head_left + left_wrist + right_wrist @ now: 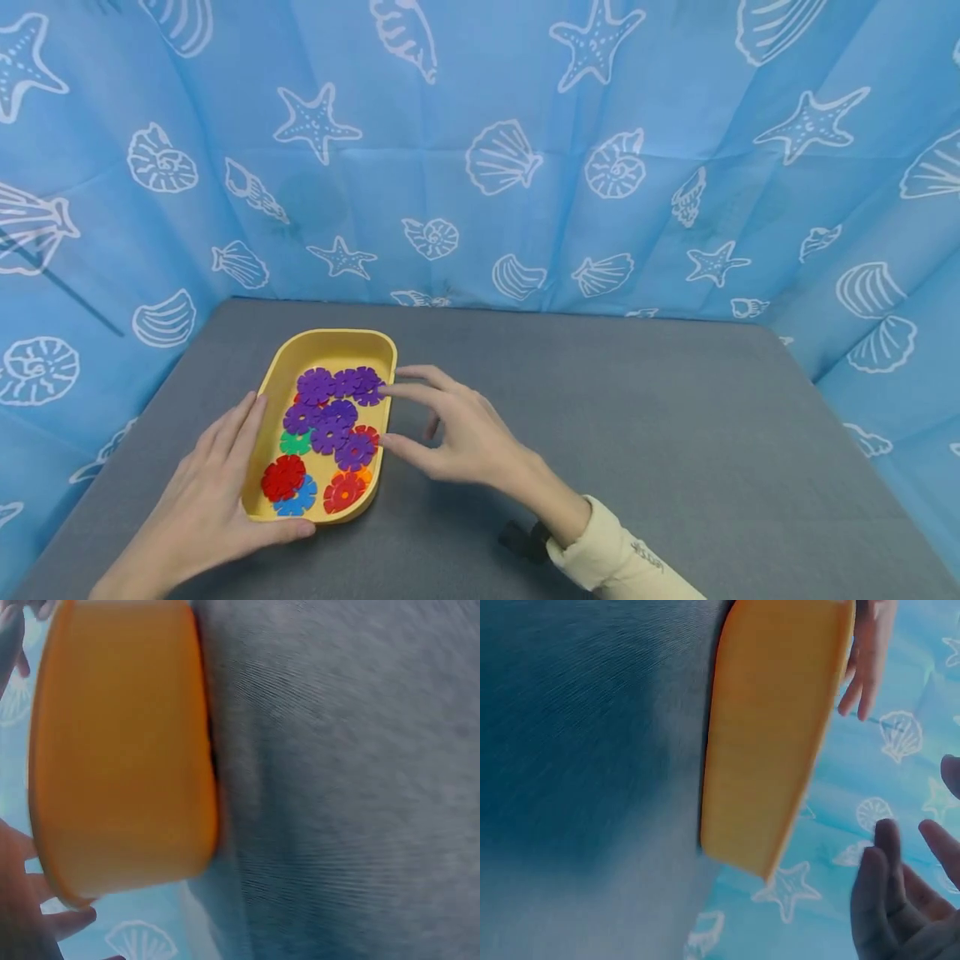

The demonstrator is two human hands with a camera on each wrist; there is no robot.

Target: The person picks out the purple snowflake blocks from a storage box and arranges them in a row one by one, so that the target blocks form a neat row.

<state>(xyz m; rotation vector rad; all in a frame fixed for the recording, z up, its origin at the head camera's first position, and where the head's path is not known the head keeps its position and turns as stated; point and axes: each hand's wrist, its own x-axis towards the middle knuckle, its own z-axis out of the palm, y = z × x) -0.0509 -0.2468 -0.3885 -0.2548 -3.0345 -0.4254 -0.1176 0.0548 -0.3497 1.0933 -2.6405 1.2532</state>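
I have the left hand's (198, 504) extended fingers against the yellow tray's (330, 343) side, apparently steadying it on the counter's (600, 417) left part, while the right hand (465, 429), fingers apart and empty, hangs by the opposite rim, overlapping purple discs (316, 386) filling the tray's middle, red discs (283, 477) and a blue disc (300, 499) its near end.

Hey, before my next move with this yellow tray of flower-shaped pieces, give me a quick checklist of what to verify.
1. Yellow tray resting on the grey table: ok.
2. Flower-shaped pieces inside the tray: ok, all those in sight.
3. Left grip at the tray's near left corner: ok.
4. Right grip free: ok, it holds nothing.
5. Right grip clear of the tray's rim: cannot tell.
6. Purple pieces lying separately: not ok, several overlap.
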